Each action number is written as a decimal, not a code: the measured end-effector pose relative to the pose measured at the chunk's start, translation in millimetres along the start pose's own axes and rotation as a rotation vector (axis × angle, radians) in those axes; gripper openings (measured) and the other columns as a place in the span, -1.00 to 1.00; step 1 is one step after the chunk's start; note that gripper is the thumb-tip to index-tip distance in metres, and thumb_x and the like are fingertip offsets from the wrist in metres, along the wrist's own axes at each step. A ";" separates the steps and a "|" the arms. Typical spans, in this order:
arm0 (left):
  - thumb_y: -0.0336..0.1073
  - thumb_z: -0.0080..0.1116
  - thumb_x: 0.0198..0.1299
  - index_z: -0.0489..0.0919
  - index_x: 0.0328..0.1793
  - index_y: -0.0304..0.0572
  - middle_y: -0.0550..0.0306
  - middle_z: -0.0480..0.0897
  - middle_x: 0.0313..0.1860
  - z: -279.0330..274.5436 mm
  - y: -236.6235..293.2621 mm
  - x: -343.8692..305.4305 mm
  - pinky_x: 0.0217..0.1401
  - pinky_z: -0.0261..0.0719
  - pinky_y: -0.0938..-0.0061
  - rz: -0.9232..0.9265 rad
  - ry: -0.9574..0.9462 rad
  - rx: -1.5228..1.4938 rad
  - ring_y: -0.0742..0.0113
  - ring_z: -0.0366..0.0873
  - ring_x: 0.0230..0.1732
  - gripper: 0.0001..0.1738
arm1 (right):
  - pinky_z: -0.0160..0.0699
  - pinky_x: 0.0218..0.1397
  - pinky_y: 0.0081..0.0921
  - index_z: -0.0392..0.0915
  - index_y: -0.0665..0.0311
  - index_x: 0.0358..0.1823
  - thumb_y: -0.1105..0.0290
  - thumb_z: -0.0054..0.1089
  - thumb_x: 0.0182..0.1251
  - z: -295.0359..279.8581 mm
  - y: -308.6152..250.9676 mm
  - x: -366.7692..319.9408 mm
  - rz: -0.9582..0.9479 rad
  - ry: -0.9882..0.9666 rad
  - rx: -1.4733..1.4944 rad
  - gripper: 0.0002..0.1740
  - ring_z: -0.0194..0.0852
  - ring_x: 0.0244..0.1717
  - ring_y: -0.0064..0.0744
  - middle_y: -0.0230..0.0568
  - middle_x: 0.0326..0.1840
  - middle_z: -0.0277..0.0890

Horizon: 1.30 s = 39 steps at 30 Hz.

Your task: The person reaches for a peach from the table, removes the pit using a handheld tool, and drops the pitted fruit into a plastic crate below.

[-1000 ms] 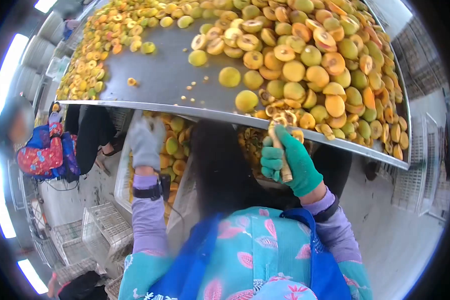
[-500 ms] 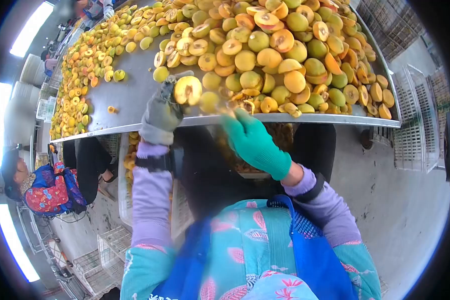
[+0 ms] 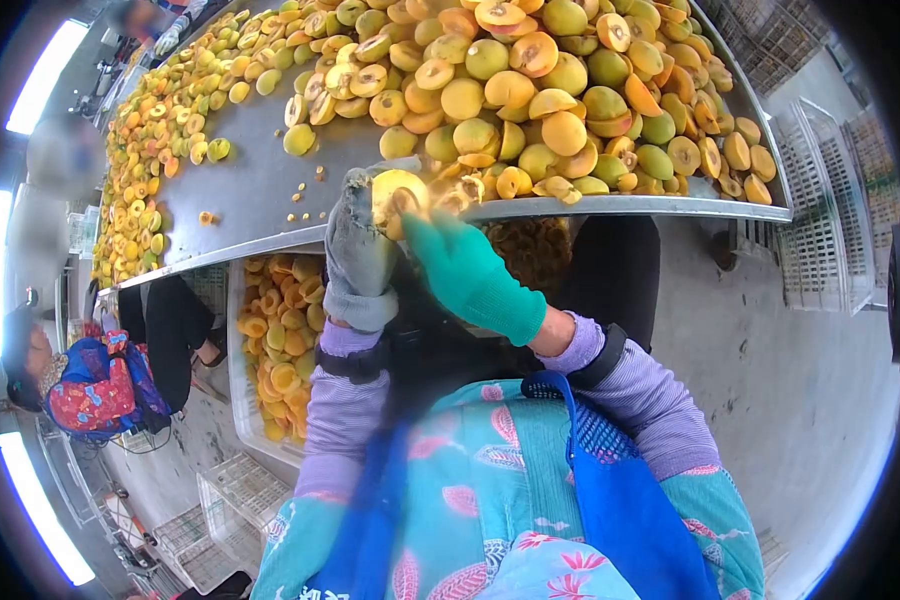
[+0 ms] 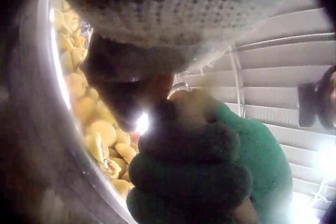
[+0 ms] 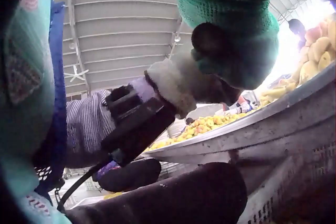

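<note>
In the head view my left hand [image 3: 358, 240], in a grey glove, holds a yellow peach half [image 3: 395, 188] just over the table's near rim. My right hand [image 3: 475, 278], in a green glove, is up against the fruit from the right. Its fingers curl round a wooden-handled tool; the round handle end [image 5: 209, 37] pokes out of the fist in the right wrist view. The tool's working end is blurred and hidden at the fruit. In the left wrist view the green curled fingers [image 4: 189, 166] sit close below the grey glove [image 4: 173, 14].
A heap of peach halves [image 3: 565, 75] covers the right of the metal table [image 3: 240, 200], with more along the left. A white crate [image 3: 238, 380] of peach halves stands below the rim at left. Another person [image 3: 90, 390] sits farther left. Plastic crates [image 3: 820, 210] stand at right.
My left hand has come up from the crate below to the table's rim and now holds a peach half. My right hand has moved left with the tool to meet it.
</note>
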<state>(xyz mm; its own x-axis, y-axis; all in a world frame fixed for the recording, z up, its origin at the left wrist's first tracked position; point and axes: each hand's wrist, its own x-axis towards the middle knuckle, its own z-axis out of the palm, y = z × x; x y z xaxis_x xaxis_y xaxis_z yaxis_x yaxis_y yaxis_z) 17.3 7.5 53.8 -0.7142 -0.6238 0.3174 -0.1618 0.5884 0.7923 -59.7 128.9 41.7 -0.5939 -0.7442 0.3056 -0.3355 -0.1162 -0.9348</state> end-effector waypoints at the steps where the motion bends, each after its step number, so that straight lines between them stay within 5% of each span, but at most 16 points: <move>1: -0.01 -0.33 0.55 0.54 0.11 -0.38 0.01 0.67 -0.08 1.4 -6.3 -2.2 0.03 0.62 0.42 0.072 0.032 0.145 0.29 0.64 -0.11 -0.44 | 0.44 -0.30 -0.06 0.48 0.40 -0.24 0.10 -0.03 0.50 4.1 -1.1 -2.4 -0.010 0.038 0.024 -0.57 0.51 -0.28 0.30 0.26 -0.38 0.52; 7: -0.08 -0.17 0.52 0.58 0.01 -0.38 0.05 0.69 -0.20 5.5 -15.8 -7.5 -0.13 0.63 0.47 0.069 0.084 0.173 0.36 0.64 -0.23 -0.54 | 0.46 -0.21 -0.11 0.49 0.44 -0.18 0.09 -0.06 0.51 24.5 11.9 -15.0 0.033 0.102 0.092 -0.54 0.49 -0.24 0.30 0.28 -0.31 0.51; 10: -0.17 0.02 0.43 0.59 -0.04 -0.31 0.15 0.67 -0.28 9.2 -6.2 -4.9 -0.24 0.58 0.48 -0.189 0.058 -0.360 0.39 0.63 -0.28 -0.68 | 0.46 -0.19 -0.10 0.48 0.45 -0.19 0.08 -0.08 0.52 19.3 7.7 -10.3 0.301 -0.057 0.188 -0.53 0.45 -0.26 0.31 0.29 -0.33 0.49; 12: -0.16 0.04 0.42 0.60 -0.07 -0.30 0.15 0.66 -0.31 11.3 2.9 -1.0 -0.28 0.56 0.50 -0.367 0.021 -0.649 0.40 0.60 -0.33 -0.69 | 0.47 -0.24 -0.12 0.47 0.43 -0.21 0.05 -0.12 0.53 17.5 10.7 -18.4 0.037 -0.008 0.062 -0.51 0.49 -0.33 0.15 0.18 -0.38 0.51; 14: -0.09 -0.04 0.47 0.61 -0.08 -0.36 0.08 0.66 -0.32 13.6 7.9 2.2 -0.30 0.56 0.55 -0.419 -0.020 -0.608 0.40 0.57 -0.40 -0.58 | 0.46 -0.32 -0.20 0.48 0.36 -0.23 0.01 -0.16 0.55 4.6 -3.6 -10.2 0.221 -0.140 0.173 -0.50 0.48 -0.43 -0.05 0.00 -0.47 0.48; 16: -0.09 -0.04 0.47 0.62 -0.09 -0.34 0.08 0.66 -0.31 14.7 17.3 10.5 -0.29 0.56 0.52 -0.461 -0.047 -0.593 0.40 0.57 -0.38 -0.58 | 0.43 -0.43 -0.33 0.48 0.25 -0.25 -0.03 -0.21 0.56 -17.3 -26.1 5.7 0.862 -0.455 0.518 -0.51 0.43 -0.58 -0.30 -0.24 -0.58 0.40; 19: -0.08 -0.02 0.45 0.62 -0.03 -0.35 0.06 0.68 -0.19 20.4 5.2 21.7 -0.22 0.58 0.50 -0.284 -0.264 -0.866 0.44 0.59 -0.29 -0.58 | 0.23 -0.57 -0.59 0.45 0.07 -0.28 -0.13 -0.26 0.56 -12.2 3.4 -0.6 0.994 -0.650 1.498 -0.52 0.17 -0.74 -0.61 -0.54 -0.70 0.15; 20: -0.08 -0.01 0.44 0.62 0.00 -0.35 0.05 0.68 -0.13 18.1 -8.6 22.3 -0.18 0.58 0.49 -0.178 -0.339 -0.985 0.45 0.59 -0.26 -0.58 | 0.20 -0.59 -0.58 0.44 0.07 -0.28 -0.14 -0.30 0.56 -13.4 2.4 0.7 0.985 -0.636 1.602 -0.50 0.15 -0.74 -0.61 -0.56 -0.71 0.15; 23: -0.01 0.01 0.41 0.58 0.03 -0.35 -0.01 0.69 -0.13 42.0 -35.8 6.0 -0.18 0.61 0.44 -0.391 -0.121 -1.057 0.33 0.62 -0.22 -0.53 | 0.13 -0.65 -0.57 0.39 0.07 -0.27 -0.18 -0.39 0.57 -14.3 -5.6 -3.1 0.993 -0.652 1.817 -0.46 0.10 -0.75 -0.61 -0.60 -0.72 0.14; 28: -0.02 0.08 0.36 0.60 -0.02 -0.26 0.06 0.67 -0.19 -26.1 -36.5 -33.6 -0.25 0.61 0.39 -0.625 0.158 -1.563 0.22 0.63 -0.24 -0.59 | 0.15 -0.63 -0.60 0.37 0.08 -0.26 -0.17 -0.42 0.58 -15.6 -19.6 -3.6 0.899 -0.774 1.773 -0.47 0.07 -0.79 -0.63 -0.61 -0.73 0.12; 30: -0.12 0.14 0.32 0.61 -0.05 -0.25 0.07 0.66 -0.23 -82.0 -53.4 -58.1 -0.18 0.60 0.36 -0.083 0.382 0.023 0.18 0.62 -0.26 -0.68 | 0.13 -0.65 -0.59 0.38 0.08 -0.24 -0.17 -0.42 0.58 -20.1 -21.7 2.4 0.927 -0.653 1.580 -0.46 0.05 -0.80 -0.63 -0.62 -0.74 0.12; 33: -0.15 0.13 0.26 0.61 0.01 -0.21 -0.07 0.66 -0.04 -121.1 -64.6 -69.4 0.15 0.51 0.24 -0.791 0.609 0.223 -0.06 0.57 0.03 -0.67 | 0.14 -0.68 -0.57 0.40 0.10 -0.25 -0.15 -0.31 0.56 -37.1 -24.8 8.4 0.921 -0.505 1.404 -0.49 0.08 -0.78 -0.62 -0.60 -0.72 0.15; 34: -0.13 0.12 0.26 0.62 0.03 -0.18 -0.10 0.66 -0.01 -163.8 -195.0 -139.6 0.17 0.48 0.18 -0.805 0.138 1.074 -0.04 0.55 0.05 -0.66 | 0.19 -0.67 -0.57 0.40 0.09 -0.24 -0.16 -0.25 0.54 -34.8 -14.5 4.3 1.059 -0.428 1.337 -0.51 0.12 -0.76 -0.60 -0.57 -0.70 0.18; 35: -0.11 0.14 0.23 0.65 0.02 -0.13 -0.13 0.66 -0.07 -176.2 -179.9 -139.6 0.15 0.46 0.15 -0.672 0.007 1.050 -0.04 0.55 0.03 -0.65 | 0.23 -0.67 -0.57 0.40 0.08 -0.23 -0.17 -0.19 0.52 -27.0 1.1 5.4 1.185 -0.359 1.265 -0.53 0.16 -0.75 -0.58 -0.55 -0.69 0.20; 36: -0.10 0.15 0.22 0.65 0.02 -0.12 -0.14 0.65 -0.08 -180.9 -162.8 -107.5 0.14 0.47 0.14 -0.602 0.122 1.020 -0.05 0.56 0.03 -0.65 | 0.28 -0.66 -0.56 0.41 0.07 -0.22 -0.18 -0.12 0.49 -20.3 10.9 12.3 1.290 -0.280 1.201 -0.55 0.20 -0.73 -0.56 -0.52 -0.67 0.23; 39: -0.13 0.17 0.21 0.68 -0.08 -0.15 -0.14 0.67 -0.12 -162.1 -64.1 -33.9 0.09 0.51 0.18 -0.511 0.299 0.682 -0.06 0.60 -0.03 -0.70 | 0.33 -0.67 -0.55 0.39 0.09 -0.20 -0.20 -0.06 0.46 -17.0 9.5 4.4 1.224 -0.353 1.192 -0.53 0.27 -0.70 -0.54 -0.48 -0.64 0.28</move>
<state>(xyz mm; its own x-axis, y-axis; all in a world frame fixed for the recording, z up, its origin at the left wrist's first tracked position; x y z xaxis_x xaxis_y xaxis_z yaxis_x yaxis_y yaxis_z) 162.2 -92.5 76.7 -0.2530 -0.9447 0.2088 -0.8478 0.3204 0.4226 -77.9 135.7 37.3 0.1568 -0.8413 -0.5174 0.9188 0.3164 -0.2360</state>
